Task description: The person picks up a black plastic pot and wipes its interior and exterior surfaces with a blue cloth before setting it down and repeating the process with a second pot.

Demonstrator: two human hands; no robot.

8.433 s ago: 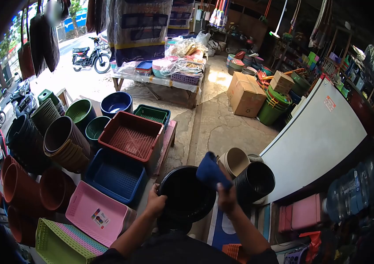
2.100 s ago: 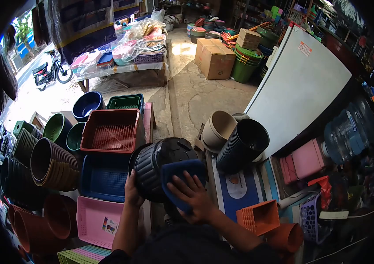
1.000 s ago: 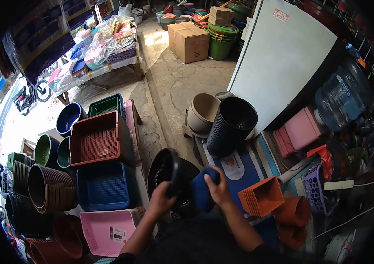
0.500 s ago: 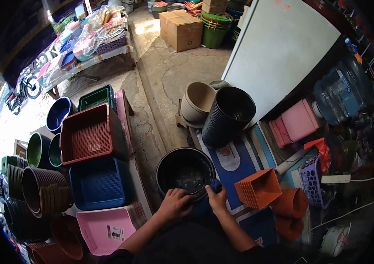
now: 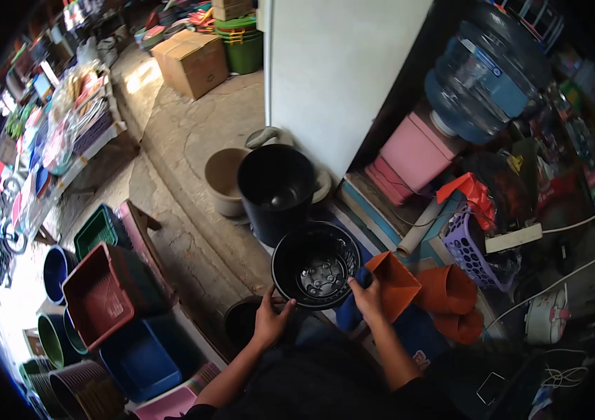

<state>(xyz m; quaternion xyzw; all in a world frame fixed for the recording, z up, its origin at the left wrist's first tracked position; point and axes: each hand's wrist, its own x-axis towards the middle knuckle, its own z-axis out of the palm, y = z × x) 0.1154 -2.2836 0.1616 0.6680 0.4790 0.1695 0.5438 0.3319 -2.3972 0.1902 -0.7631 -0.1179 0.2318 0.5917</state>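
A glossy black plastic pot [image 5: 322, 269] is tilted toward me, showing its inside and moulded bottom. My left hand [image 5: 269, 322] grips its lower left rim, with the thumb along the edge. My right hand [image 5: 367, 297] is closed around a bunched blue cloth [image 5: 348, 313] against the pot's right rim. Just beyond the pot stands a tall stack of black pots [image 5: 276, 192], with a beige pot [image 5: 224, 199] to its left. Another dark pot [image 5: 240, 323] sits low to the left of my left hand, partly hidden by it.
Orange square pots [image 5: 390, 287] and round orange pots [image 5: 446, 288] lie at the right, near a purple basket [image 5: 476, 248]. A blue basket [image 5: 145, 357] and a red-brown basket [image 5: 98, 297] are at the left. A white panel [image 5: 339, 70] and a water bottle [image 5: 479, 77] stand beyond.
My view has turned to the right. The black pot has come closer to the stack and tips more toward me. My left hand has shifted from the near rim to the pot's lower left side.
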